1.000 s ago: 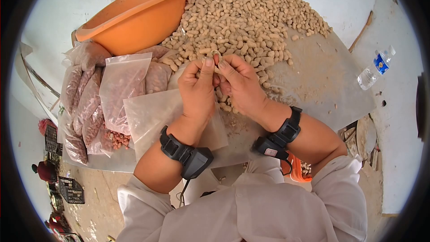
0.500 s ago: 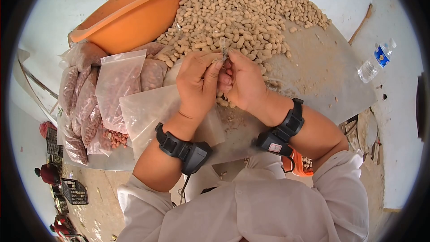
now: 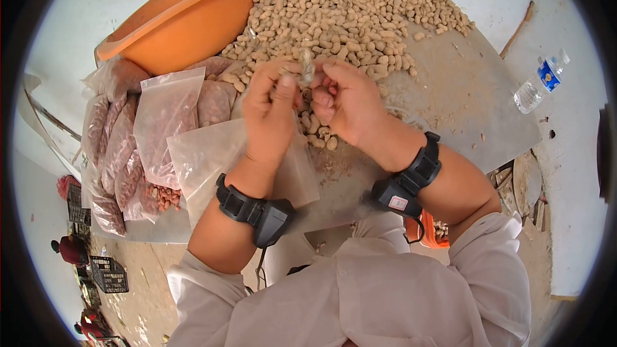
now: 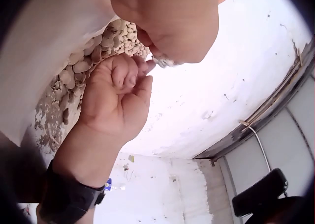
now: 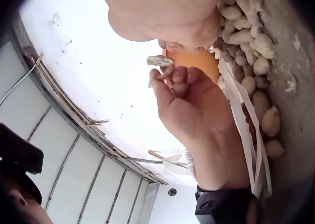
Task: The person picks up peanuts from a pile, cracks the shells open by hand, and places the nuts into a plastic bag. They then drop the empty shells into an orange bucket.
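My left hand [image 3: 271,109] pinches a pale peanut shell [image 3: 306,67] between thumb and fingers, above the peanut heap [image 3: 347,13]. The right wrist view shows this shell [image 5: 160,61] at the left fingertips, with other fingers of the left hand [image 5: 197,113] curled. My right hand [image 3: 352,106] is just to the right, its fingers curled toward the palm. Seen in the left wrist view, the right hand [image 4: 115,98] has its fingertips close to the shell [image 4: 165,62]; whether they touch it, or whether something lies inside the curl, is hidden.
An orange tub [image 3: 186,22] stands at the back left. Filled plastic bags [image 3: 122,128] and a flat clear bag [image 3: 225,151] lie at the left, near loose reddish kernels [image 3: 166,196]. A water bottle [image 3: 541,83] is at the right, and an orange container [image 3: 430,234] is below the table.
The hands were close together on the peanut; they have parted slightly, the left moving left with the shell. The right fingertips have come away from the front of it.
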The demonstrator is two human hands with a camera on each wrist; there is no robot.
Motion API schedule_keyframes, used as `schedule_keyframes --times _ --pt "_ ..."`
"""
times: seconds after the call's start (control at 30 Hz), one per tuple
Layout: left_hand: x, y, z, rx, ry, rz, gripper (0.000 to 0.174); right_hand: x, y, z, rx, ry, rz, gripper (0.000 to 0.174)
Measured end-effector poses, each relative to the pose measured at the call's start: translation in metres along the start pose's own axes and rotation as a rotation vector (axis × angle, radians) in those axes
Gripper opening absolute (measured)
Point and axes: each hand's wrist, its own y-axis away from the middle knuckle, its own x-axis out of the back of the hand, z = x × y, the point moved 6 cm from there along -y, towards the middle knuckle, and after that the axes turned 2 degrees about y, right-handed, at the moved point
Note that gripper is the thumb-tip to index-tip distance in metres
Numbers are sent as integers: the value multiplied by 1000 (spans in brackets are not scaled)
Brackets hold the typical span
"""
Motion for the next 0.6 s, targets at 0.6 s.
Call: schedule_keyframes --times 0.6 --pt "11 1 -32 507 873 208 17 -10 -2 -40 470 1921 -144 22"
